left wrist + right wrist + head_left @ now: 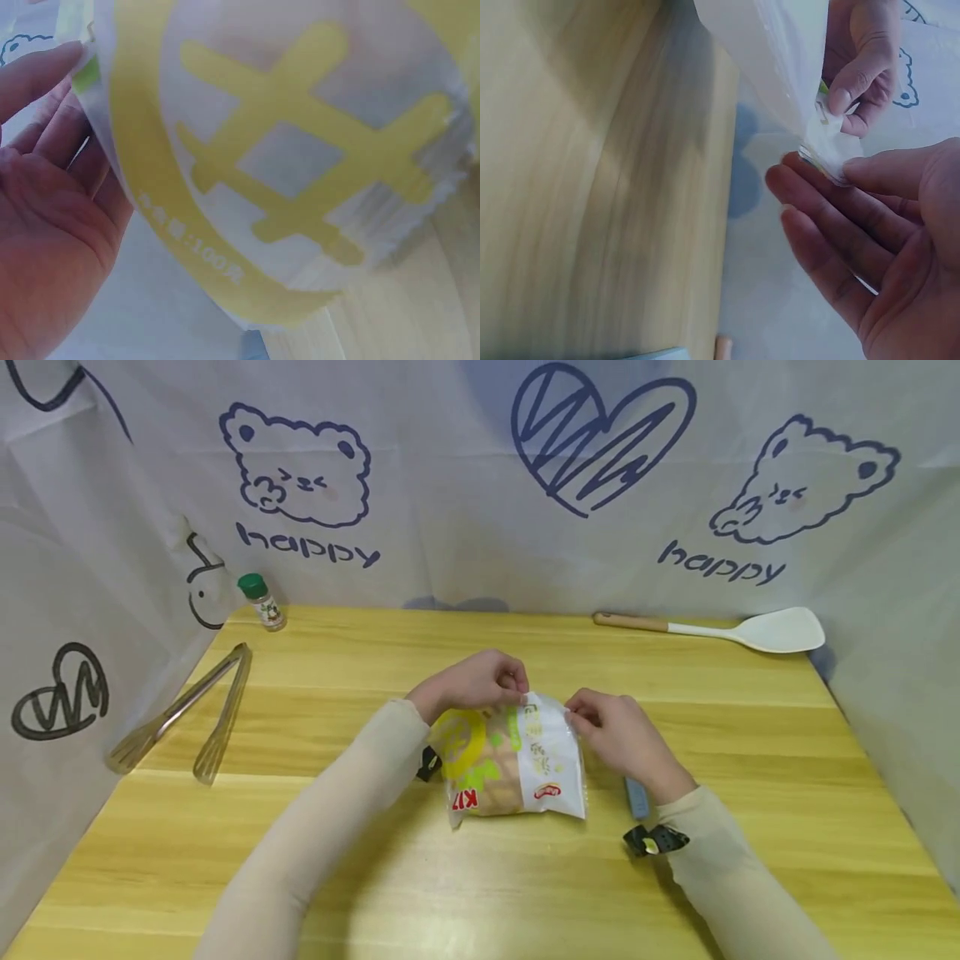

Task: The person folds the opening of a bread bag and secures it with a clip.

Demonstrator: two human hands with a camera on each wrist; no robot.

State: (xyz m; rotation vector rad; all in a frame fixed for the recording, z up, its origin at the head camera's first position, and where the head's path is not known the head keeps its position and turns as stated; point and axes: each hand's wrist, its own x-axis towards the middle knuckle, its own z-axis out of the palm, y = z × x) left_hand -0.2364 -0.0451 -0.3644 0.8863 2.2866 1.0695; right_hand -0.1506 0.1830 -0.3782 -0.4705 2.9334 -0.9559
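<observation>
Both hands are at a white, yellow and green snack packet (pixel 551 752), which is held up over the middle of the table. Tan pieces show through its clear part, and red letters mark its lower left. My left hand (pixel 483 681) pinches the packet's upper edge between thumb and fingers. At the upper right corner, my right hand (pixel 626 735) pinches the white edge between thumb and fingertips. In the right wrist view, the thumb of my right hand (pixel 900 217) presses the crimped corner, close to the left hand's fingers. The packet's yellow printed face (pixel 307 112) fills much of the left wrist view.
Metal tongs (pixel 225 718) lie spread at the left, below a green-capped shaker bottle (pixel 262 602). A white spatula with a wooden handle (pixel 776 631) lies at the back right. Partly hidden under the right wrist is a blue-grey object (pixel 636 797). A printed cloth (pixel 442 485) borders the table.
</observation>
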